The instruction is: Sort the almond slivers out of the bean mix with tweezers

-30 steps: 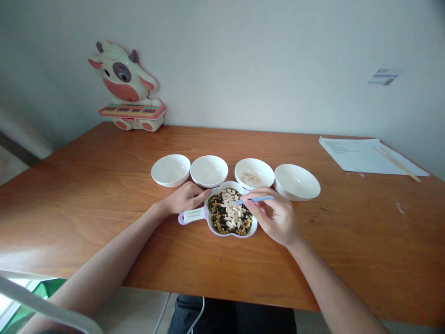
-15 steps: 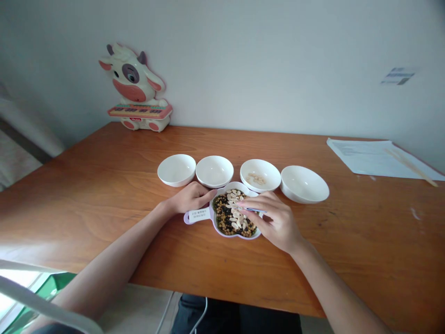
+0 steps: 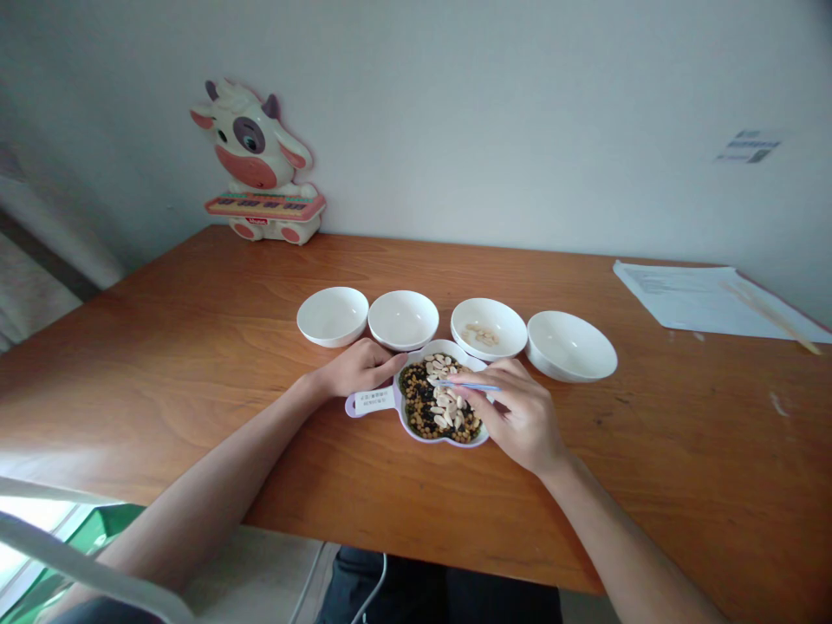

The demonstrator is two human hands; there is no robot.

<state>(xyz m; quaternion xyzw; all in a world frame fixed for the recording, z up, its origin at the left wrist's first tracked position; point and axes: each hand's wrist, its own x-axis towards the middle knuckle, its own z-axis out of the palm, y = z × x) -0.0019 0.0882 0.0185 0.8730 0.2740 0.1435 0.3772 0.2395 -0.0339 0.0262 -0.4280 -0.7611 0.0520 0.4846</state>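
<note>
My left hand (image 3: 360,367) rests at the left of a lilac-rimmed, scallop-edged dish (image 3: 410,426), its thumb and fingers closed on the rim near the labelled handle (image 3: 373,401). Mixed in the dish are pale flat seeds (image 3: 446,407), yellow-brown beans (image 3: 416,416) and small dark grains. Over the dish's right side, my right hand (image 3: 520,412) pinches thin bluish tweezers (image 3: 477,386), whose tips point left among the pale seeds. Whether a seed is between the tips, I cannot tell. Just behind stands a white bowl (image 3: 489,308) with several pale seeds in it.
Two white bowls (image 3: 333,317) (image 3: 403,320) stand to the left of the seeded one, and another bowl (image 3: 572,347) to its right. A cow-shaped toy keyboard (image 3: 263,206) is at the back left. Papers (image 3: 689,290) with a light wooden stick lie at the right.
My right hand and the tweezers have shifted slightly, and the tweezers show more clearly, lying over the pale seeds. My left hand keeps its hold on the dish. The view has moved a little.
</note>
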